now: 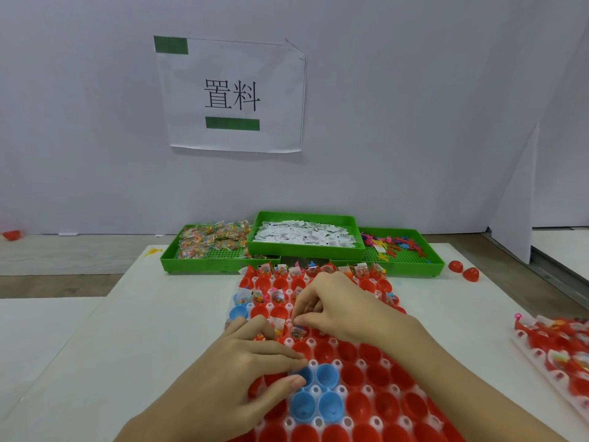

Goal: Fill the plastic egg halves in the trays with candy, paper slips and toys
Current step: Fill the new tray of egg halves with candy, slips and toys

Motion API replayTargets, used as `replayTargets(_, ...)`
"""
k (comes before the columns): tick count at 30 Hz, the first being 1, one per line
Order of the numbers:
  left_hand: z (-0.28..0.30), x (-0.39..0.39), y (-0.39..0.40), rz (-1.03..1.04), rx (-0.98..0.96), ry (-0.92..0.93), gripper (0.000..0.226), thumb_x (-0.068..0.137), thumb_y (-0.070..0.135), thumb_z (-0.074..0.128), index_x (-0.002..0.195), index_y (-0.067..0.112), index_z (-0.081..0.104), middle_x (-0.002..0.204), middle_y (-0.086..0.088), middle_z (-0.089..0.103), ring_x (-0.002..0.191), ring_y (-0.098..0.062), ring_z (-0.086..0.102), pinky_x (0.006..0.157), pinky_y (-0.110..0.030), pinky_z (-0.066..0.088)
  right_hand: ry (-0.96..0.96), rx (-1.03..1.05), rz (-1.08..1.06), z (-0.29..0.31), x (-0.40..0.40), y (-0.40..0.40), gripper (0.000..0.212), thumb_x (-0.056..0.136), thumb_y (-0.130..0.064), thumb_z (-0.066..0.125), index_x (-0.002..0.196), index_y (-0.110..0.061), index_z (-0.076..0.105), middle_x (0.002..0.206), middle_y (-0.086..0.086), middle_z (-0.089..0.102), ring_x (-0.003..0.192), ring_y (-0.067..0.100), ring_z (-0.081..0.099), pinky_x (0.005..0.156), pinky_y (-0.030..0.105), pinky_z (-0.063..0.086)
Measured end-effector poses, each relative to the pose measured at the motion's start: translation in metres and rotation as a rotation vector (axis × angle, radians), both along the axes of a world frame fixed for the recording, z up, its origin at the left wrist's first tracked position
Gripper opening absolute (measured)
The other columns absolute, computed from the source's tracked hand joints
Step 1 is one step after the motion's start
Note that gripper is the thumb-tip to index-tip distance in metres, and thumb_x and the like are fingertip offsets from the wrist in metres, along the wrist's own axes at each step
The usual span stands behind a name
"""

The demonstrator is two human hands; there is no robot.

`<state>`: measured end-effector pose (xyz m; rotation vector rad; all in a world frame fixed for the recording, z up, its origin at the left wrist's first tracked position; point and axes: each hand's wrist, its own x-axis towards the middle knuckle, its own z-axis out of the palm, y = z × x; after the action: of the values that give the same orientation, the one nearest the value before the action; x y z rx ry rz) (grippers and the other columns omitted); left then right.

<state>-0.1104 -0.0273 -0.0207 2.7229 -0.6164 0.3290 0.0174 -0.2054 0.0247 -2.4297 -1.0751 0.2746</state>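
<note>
The white egg tray of red and blue plastic halves lies on the white counter, near three green bins behind it. The right hand pinches a candy packet over a red half. The left hand rests on the tray, fingertips touching a blue half.

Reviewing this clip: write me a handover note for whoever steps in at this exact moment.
Left hand: fingers curled over the egg tray, holding small items; which ones is unclear.
Right hand: pinching a candy packet into a red half.
Supplies behind: candy bin, paper slip bin, toy bin.
Done: far rows filled.
Left: near red halves and four blue halves look empty.
</note>
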Motion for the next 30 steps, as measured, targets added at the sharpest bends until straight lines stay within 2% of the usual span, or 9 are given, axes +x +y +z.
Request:
replayTargets(2,-0.002,-0.001,0.001,-0.008,-0.030,-0.035,0.038,0.103,0.064,0.044,0.123,0.048,0.072,0.116,0.047,0.062,0.109,0.004,0.047,0.098,-0.024,0.038,0.036,0.068,0.014,-0.001,-0.002,-0.006,0.017,0.097,-0.027,0.070,0.105,-0.018,0.081,0.073,-0.022,0.073,0.057,-0.012,0.058,0.055,0.007,0.044)
replayTargets(4,-0.003,0.000,0.001,-0.011,-0.075,-0.052,0.035,0.104,0.061,0.046,0.123,0.047,0.072,0.114,0.045,0.063,0.108,0.003,0.050,0.097,-0.022,0.038,0.083,0.157,0.006,0.000,-0.002,-0.018,0.019,0.099,-0.034,0.067,0.104,-0.024,0.082,0.054,-0.022,0.062,0.047,-0.003,0.052,0.051,0.010,0.039)
replayTargets(8,-0.006,0.000,0.004,0.009,-0.206,-0.074,0.033,0.103,0.060,0.048,0.124,0.050,0.070,0.107,0.034,0.065,0.111,-0.001,0.056,0.094,-0.020,0.045,0.119,0.362,-0.031,0.005,0.004,-0.049,0.021,0.101,-0.040,0.061,0.099,-0.031,0.081,0.069,-0.005,0.070,0.054,0.003,0.051,0.055,0.015,0.041)
replayTargets(13,-0.005,0.003,0.002,0.052,-0.345,-0.149,0.029,0.102,0.053,0.051,0.119,0.046,0.074,0.104,0.028,0.070,0.103,-0.009,0.062,0.086,-0.018,0.050,0.353,0.774,-0.175,-0.003,0.003,-0.072,0.028,0.103,-0.012,0.057,0.102,-0.026,0.081,0.084,0.005,0.073,0.068,0.013,0.059,0.059,0.017,0.049)
replayTargets(17,-0.005,0.007,0.002,0.225,-0.507,-0.230,0.026,0.103,0.045,0.055,0.103,0.040,0.080,0.092,0.022,0.070,0.094,-0.011,0.064,0.080,-0.019,0.048,0.385,0.863,-0.265,-0.009,0.006,-0.078,0.049,0.096,0.011,0.051,0.102,-0.028,0.081,0.091,0.001,0.075,0.075,0.011,0.062,0.070,0.021,0.055)
replayTargets(22,-0.003,0.041,0.021,0.587,-0.690,-0.182,0.018,0.100,0.032,0.059,0.093,0.035,0.075,0.093,0.019,0.073,0.090,-0.005,0.064,0.067,-0.015,0.046,0.339,0.837,-0.319,-0.013,0.007,-0.078,0.051,0.093,0.010,0.048,0.095,-0.028,0.082,0.083,-0.003,0.072,0.067,0.008,0.056,0.062,0.023,0.049)
replayTargets(24,0.002,0.071,0.040,0.661,-0.601,-0.184,0.013,0.101,0.023,0.061,0.102,0.026,0.074,0.100,0.014,0.074,0.094,-0.009,0.066,0.073,-0.019,0.047,0.347,0.854,-0.328,-0.013,0.006,-0.078,0.051,0.092,0.011,0.048,0.092,-0.027,0.082,0.080,-0.005,0.071,0.063,0.007,0.056,0.057,0.021,0.048)
replayTargets(27,0.011,0.123,0.085,0.760,-0.190,-0.158,0.026,0.103,0.017,0.058,0.123,0.005,0.069,0.125,-0.014,0.068,0.118,-0.034,0.058,0.099,-0.044,0.046,0.332,0.880,-0.332,-0.011,0.003,-0.077,0.050,0.092,0.012,0.049,0.089,-0.025,0.082,0.084,-0.005,0.075,0.069,0.004,0.062,0.062,0.017,0.053)
replayTargets(30,0.016,0.154,0.130,0.911,0.090,0.009,0.032,0.105,0.019,0.050,0.127,0.003,0.066,0.131,-0.022,0.066,0.120,-0.042,0.057,0.100,-0.044,0.045,0.310,0.900,-0.332,-0.009,0.001,-0.076,0.045,0.093,0.011,0.051,0.089,-0.021,0.082,0.091,-0.003,0.077,0.076,0.003,0.068,0.069,0.015,0.054)
